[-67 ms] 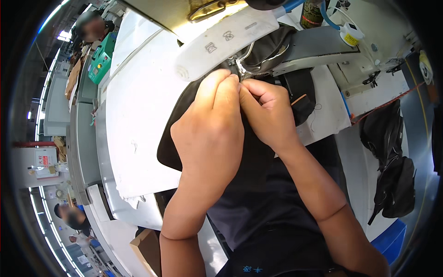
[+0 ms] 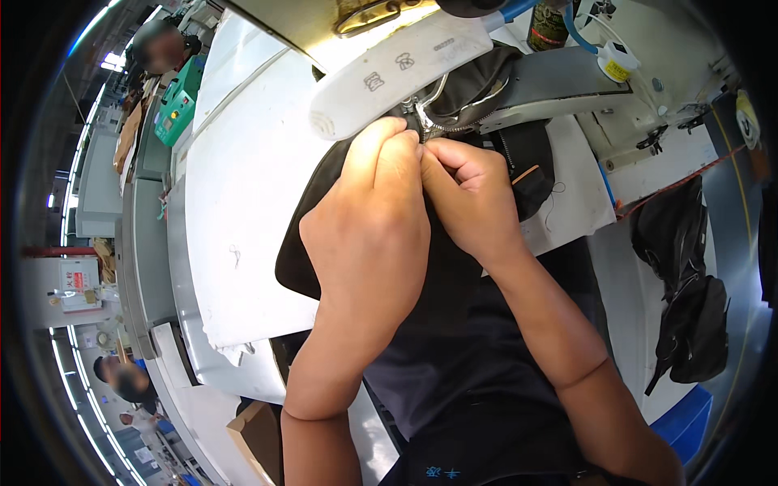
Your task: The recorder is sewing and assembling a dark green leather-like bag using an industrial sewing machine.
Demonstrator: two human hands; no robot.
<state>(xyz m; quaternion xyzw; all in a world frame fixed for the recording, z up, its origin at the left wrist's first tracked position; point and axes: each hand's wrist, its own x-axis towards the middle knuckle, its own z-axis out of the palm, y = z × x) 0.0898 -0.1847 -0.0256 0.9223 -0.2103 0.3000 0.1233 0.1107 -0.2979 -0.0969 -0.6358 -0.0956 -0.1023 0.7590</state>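
The black fabric piece [image 2: 519,162] lies on the white sewing table [image 2: 243,202], just under the sewing machine head [image 2: 389,77], at about twelve o'clock from the middle of the view. It is dark and matt, with a silver zipper [image 2: 438,121] curving across its upper part and a small tan tab [image 2: 527,172] near its right edge. Its lower left corner hangs over the table's near edge at about nine o'clock of the hands.

The left hand [image 2: 373,219] rests on top of the fabric, its fingers held together and curled down, their tips pinching the cloth beside the zipper. The right hand [image 2: 470,194] meets it at about three o'clock, knuckles touching the left hand's fingers, its own fingers bent in and clamped on the same seam. Both forearms come up from six o'clock.

The machine's white arm runs from ten o'clock to one o'clock above the hands. A grey machine bed [image 2: 559,85] extends at two o'clock. Further out at four o'clock, more black bags [image 2: 689,324] hang beside the table. At ten o'clock, well apart, stands a green box [image 2: 178,105], and another person [image 2: 121,377] is seen at eight o'clock near the rim.
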